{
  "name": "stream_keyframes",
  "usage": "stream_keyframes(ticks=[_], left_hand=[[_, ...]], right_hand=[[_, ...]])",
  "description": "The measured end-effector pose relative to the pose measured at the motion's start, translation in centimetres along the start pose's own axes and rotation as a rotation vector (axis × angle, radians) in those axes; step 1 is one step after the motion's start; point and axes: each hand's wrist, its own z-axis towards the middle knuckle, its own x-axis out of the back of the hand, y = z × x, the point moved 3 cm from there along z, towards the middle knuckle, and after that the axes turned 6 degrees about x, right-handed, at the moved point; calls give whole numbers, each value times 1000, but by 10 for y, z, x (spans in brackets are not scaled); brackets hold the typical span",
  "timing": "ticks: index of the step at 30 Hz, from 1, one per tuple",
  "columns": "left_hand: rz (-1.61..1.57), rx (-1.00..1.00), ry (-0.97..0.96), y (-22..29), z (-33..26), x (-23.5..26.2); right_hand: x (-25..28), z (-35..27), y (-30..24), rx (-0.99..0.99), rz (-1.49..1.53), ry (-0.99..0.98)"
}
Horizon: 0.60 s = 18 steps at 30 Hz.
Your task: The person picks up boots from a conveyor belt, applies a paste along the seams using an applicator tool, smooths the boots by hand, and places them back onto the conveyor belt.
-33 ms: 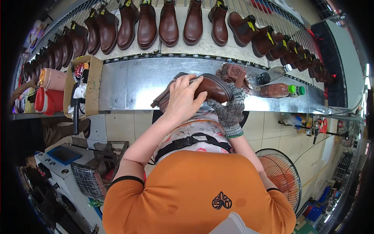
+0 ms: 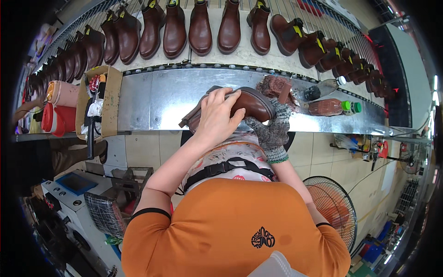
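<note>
A brown leather ankle boot (image 2: 251,105) lies on its side at the front edge of the metal bench, toe to the right. My bare left hand (image 2: 217,110) grips its upper, the thumb and fingers spread across the leather near the ankle. On my right hand (image 2: 271,131) is a grey knitted glove; it is closed around the toe end, by the sole. Part of the boot is hidden beneath my left hand. Just beyond my gloved hand sits a reddish-brown, rough-looking sponge or cloth (image 2: 273,86), with a small brown block (image 2: 284,92) against it.
Rows of brown boots (image 2: 200,30) stand on the rack behind the metal bench (image 2: 157,92). Bottles (image 2: 325,107) lie at the right. At left are a cardboard box (image 2: 112,99) of tools and a red container (image 2: 62,119). A fan (image 2: 330,207) stands behind my right arm.
</note>
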Motion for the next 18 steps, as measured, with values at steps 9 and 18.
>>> stream_keyframes(ticks=[9, 18], left_hand=[[115, -27, 44, 10, 3, 5], [8, -460, 164, 66, -23, 1]], right_hand=[[-2, 7, -5, 81, -4, 65], [-33, -5, 48, -186, 637, -63]])
